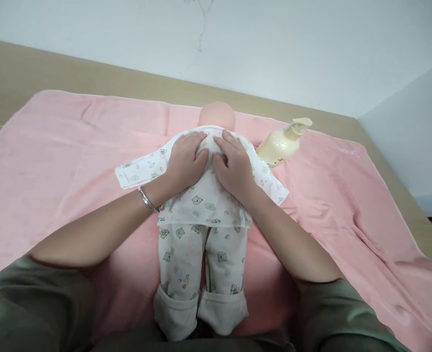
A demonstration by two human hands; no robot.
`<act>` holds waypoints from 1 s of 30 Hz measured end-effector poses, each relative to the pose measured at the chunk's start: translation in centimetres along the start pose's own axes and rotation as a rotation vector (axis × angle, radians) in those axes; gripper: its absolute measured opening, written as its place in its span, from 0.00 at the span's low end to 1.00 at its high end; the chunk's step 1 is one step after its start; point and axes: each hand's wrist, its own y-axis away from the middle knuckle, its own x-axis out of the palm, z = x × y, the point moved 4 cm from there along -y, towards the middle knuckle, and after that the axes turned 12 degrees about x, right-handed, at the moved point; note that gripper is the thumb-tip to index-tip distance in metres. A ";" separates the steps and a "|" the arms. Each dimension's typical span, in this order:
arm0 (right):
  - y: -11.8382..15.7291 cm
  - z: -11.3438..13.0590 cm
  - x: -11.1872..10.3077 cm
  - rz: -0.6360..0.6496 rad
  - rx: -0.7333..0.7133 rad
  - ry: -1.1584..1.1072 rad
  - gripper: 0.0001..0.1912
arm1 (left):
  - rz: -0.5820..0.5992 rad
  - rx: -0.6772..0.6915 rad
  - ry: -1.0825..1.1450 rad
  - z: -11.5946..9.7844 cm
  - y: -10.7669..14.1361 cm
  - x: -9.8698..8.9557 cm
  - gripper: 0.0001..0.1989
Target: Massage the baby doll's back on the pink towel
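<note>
The left hand [187,159] and right hand [234,164] lie flat and unclenched on the doll [209,195], fingers extended, pressing on the upper shirt [201,215] and grasping nothing. Only a narrow gap parts the thumbs. A bracelet [147,199] circles the left wrist.

Nearest, green sleeves [344,318] fill both lower corners. Between the forearms, the doll's trousers [182,249] end in turned-up cuffs [177,313], close to the person's dark clothing at the lower edge. The doll lies lengthwise in the middle of the pink blanket [72,161], its shirt hem overlapping the trousers and its arms spread.

To the left, a wide stretch of blanket gives that side ample room. To the right, a pump bottle [280,146] stands just beside the shirt, taking up the space there; I cannot tell whether they touch. Farther on, the doll's round head [217,115] reaches the blanket's far edge. Beyond runs a strip of tan surface [127,83], then the white wall [292,49], which limits reach forward.
</note>
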 end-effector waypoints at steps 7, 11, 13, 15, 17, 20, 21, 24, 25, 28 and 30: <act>0.9 1.0 -1.8 -0.071 -0.040 -0.001 0.25 | 0.027 0.005 0.062 -0.3 -0.1 -0.3 0.24; 0.8 0.9 -0.8 -0.036 -0.058 0.002 0.25 | -0.001 0.016 0.056 -0.3 -0.2 -0.3 0.25; 0.6 0.7 0.1 0.040 -0.048 0.006 0.25 | -0.020 0.019 0.043 -0.2 -0.2 -0.2 0.24; 0.5 0.6 0.4 0.088 -0.041 -0.003 0.25 | -0.026 0.016 0.045 -0.1 -0.2 -0.1 0.23; 0.6 0.8 0.0 0.079 -0.059 -0.017 0.25 | -0.023 0.017 0.066 0.0 -0.2 -0.1 0.23; 0.7 1.2 -0.9 0.004 -0.099 -0.009 0.26 | -0.012 0.033 0.111 -0.1 -0.2 -0.2 0.22; 0.7 1.2 -0.9 -0.011 -0.100 0.001 0.26 | -0.007 0.034 0.117 -0.1 -0.2 -0.2 0.21; 0.5 1.0 -0.3 0.031 -0.062 0.051 0.27 | -0.019 0.022 0.095 0.0 -0.2 -0.1 0.23; 0.5 0.9 0.0 0.065 -0.049 0.070 0.27 | -0.025 0.019 0.084 0.0 -0.2 -0.1 0.23; 0.6 1.1 0.3 0.150 -0.031 0.105 0.28 | -0.019 0.010 0.089 -0.1 -0.2 0.0 0.22; 0.8 1.6 -0.1 0.187 -0.036 0.105 0.28 | -0.020 0.004 0.107 -0.2 -0.2 -0.1 0.21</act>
